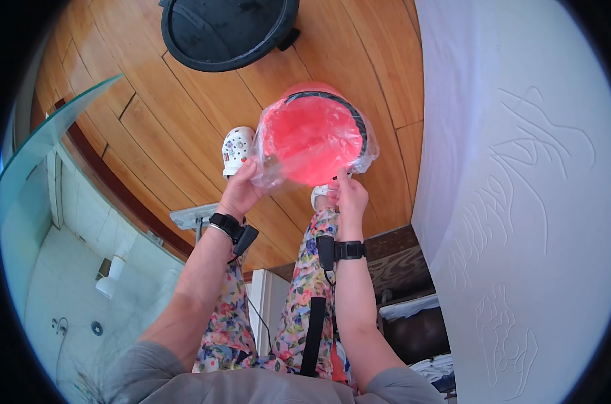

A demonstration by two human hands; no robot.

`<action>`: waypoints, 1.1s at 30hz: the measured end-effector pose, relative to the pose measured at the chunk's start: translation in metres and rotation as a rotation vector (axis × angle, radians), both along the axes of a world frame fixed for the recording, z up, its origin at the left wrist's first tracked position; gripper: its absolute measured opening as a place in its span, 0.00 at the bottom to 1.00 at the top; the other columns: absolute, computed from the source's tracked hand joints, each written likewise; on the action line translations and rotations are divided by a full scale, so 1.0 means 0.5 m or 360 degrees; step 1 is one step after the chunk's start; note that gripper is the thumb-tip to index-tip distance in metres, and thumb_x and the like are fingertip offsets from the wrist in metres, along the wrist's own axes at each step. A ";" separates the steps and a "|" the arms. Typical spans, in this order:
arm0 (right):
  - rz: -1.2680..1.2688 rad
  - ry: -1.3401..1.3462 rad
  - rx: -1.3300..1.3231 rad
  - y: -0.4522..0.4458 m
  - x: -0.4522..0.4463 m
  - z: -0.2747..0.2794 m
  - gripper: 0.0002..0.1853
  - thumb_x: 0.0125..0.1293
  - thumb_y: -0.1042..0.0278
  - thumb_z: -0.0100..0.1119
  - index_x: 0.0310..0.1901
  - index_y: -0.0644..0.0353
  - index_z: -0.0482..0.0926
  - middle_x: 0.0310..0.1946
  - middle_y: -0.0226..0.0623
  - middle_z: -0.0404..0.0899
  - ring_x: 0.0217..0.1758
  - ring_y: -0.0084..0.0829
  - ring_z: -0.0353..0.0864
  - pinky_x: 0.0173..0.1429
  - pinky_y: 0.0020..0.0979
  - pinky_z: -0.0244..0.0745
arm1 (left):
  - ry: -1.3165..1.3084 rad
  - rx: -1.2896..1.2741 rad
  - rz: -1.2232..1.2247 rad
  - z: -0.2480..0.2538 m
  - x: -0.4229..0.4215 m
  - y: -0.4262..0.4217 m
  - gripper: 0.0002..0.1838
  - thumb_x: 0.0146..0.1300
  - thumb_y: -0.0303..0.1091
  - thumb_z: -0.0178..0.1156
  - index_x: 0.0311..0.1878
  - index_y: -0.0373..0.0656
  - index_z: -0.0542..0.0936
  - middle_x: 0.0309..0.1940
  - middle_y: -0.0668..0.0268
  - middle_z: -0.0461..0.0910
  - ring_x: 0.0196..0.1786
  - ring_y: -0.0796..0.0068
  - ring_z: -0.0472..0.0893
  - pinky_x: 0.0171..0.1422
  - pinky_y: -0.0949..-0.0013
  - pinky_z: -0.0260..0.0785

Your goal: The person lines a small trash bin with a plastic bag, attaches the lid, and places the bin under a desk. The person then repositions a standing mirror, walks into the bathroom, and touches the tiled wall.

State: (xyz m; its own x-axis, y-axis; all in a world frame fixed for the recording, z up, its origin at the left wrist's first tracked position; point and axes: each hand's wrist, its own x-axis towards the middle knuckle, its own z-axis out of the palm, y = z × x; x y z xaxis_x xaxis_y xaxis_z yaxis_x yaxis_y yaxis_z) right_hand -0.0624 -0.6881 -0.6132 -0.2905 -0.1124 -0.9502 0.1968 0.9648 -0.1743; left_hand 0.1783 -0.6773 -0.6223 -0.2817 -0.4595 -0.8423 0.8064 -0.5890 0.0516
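A pink bin (312,135) stands on the wooden floor in front of me, lined with a clear plastic bag (272,161) whose edge hangs over the rim. A black ring (349,108) lies along the far and right part of the rim. My left hand (241,190) is closed on the bag's edge at the bin's near left. At the bin's near right side, my right hand (349,195) pinches a small dark piece by the rim, perhaps part of the black ring.
Beyond the bin is a large round black lidded container (228,30). White clogs (238,151) are on my feet. A glass panel (56,128) rises at the left, and a pale draped surface (514,202) at the right. An open drawer or shelf (413,323) is at lower right.
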 end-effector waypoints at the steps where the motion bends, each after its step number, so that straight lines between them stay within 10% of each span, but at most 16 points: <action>1: 0.0184 0.0134 -0.0054 0.000 0.003 -0.004 0.18 0.62 0.54 0.62 0.32 0.65 0.79 0.26 0.32 0.79 0.22 0.22 0.77 0.25 0.22 0.70 | -0.0002 0.0001 -0.0002 -0.002 0.000 0.005 0.31 0.64 0.41 0.58 0.67 0.45 0.62 0.63 0.61 0.68 0.65 0.61 0.68 0.69 0.52 0.61; 5: 0.0227 0.0156 -0.0268 0.012 0.009 0.003 0.14 0.63 0.61 0.60 0.36 0.67 0.79 0.25 0.33 0.80 0.25 0.23 0.79 0.29 0.23 0.73 | -0.0047 0.0073 -0.0089 -0.009 0.008 0.021 0.23 0.60 0.39 0.63 0.57 0.46 0.70 0.52 0.69 0.75 0.56 0.68 0.75 0.61 0.55 0.69; 10: -0.1483 -0.0337 -0.0397 0.015 -0.010 0.045 0.09 0.65 0.65 0.51 0.33 0.61 0.75 0.31 0.37 0.81 0.36 0.29 0.82 0.47 0.38 0.77 | -0.0130 0.0143 -0.0127 -0.011 0.016 0.029 0.19 0.63 0.39 0.60 0.56 0.47 0.71 0.50 0.67 0.76 0.55 0.68 0.76 0.58 0.57 0.70; 13: -0.1744 -0.0640 -0.0434 0.099 -0.047 -0.004 0.08 0.65 0.64 0.48 0.32 0.57 0.73 0.33 0.36 0.79 0.40 0.31 0.80 0.48 0.42 0.75 | -0.0144 0.0258 0.0044 -0.012 0.008 0.023 0.17 0.66 0.40 0.56 0.56 0.47 0.71 0.49 0.66 0.77 0.52 0.68 0.77 0.57 0.58 0.71; 19: -0.1145 -0.0512 -0.0053 0.148 -0.064 -0.152 0.08 0.67 0.62 0.47 0.33 0.55 0.72 0.27 0.30 0.73 0.36 0.29 0.76 0.46 0.40 0.75 | -0.0074 0.0258 0.0141 -0.076 0.009 0.021 0.22 0.70 0.46 0.47 0.62 0.46 0.67 0.53 0.66 0.76 0.53 0.69 0.77 0.58 0.63 0.70; 25: -0.0761 -0.0500 -0.0375 0.058 -0.055 -0.278 0.17 0.70 0.59 0.46 0.54 0.59 0.71 0.46 0.34 0.78 0.45 0.30 0.78 0.46 0.33 0.77 | -0.0414 0.0282 0.0055 -0.143 0.001 -0.073 0.21 0.70 0.46 0.46 0.61 0.47 0.69 0.51 0.67 0.77 0.50 0.72 0.77 0.55 0.69 0.69; 30: 0.0204 -0.0322 0.0061 0.013 -0.109 -0.208 0.14 0.69 0.65 0.49 0.52 0.61 0.74 0.37 0.38 0.81 0.30 0.28 0.81 0.32 0.28 0.77 | -0.0477 0.0442 -0.0273 -0.234 0.123 -0.066 0.15 0.67 0.48 0.52 0.49 0.49 0.75 0.39 0.69 0.77 0.41 0.74 0.76 0.48 0.68 0.70; 33: 0.0137 0.0004 -0.0042 0.033 -0.171 -0.158 0.15 0.69 0.63 0.50 0.52 0.62 0.74 0.39 0.37 0.80 0.33 0.23 0.80 0.33 0.25 0.76 | -0.0496 0.0353 -0.0559 -0.205 0.186 -0.071 0.13 0.63 0.41 0.61 0.47 0.48 0.75 0.35 0.71 0.76 0.38 0.78 0.76 0.38 0.73 0.71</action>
State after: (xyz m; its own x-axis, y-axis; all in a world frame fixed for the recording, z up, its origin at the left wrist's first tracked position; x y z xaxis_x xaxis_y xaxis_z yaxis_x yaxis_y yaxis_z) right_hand -0.1481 -0.6719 -0.6922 -0.2811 -0.1619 -0.9459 0.1130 0.9732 -0.2001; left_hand 0.2711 -0.7128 -0.7249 -0.1071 -0.1830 -0.9773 0.5243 -0.8456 0.1009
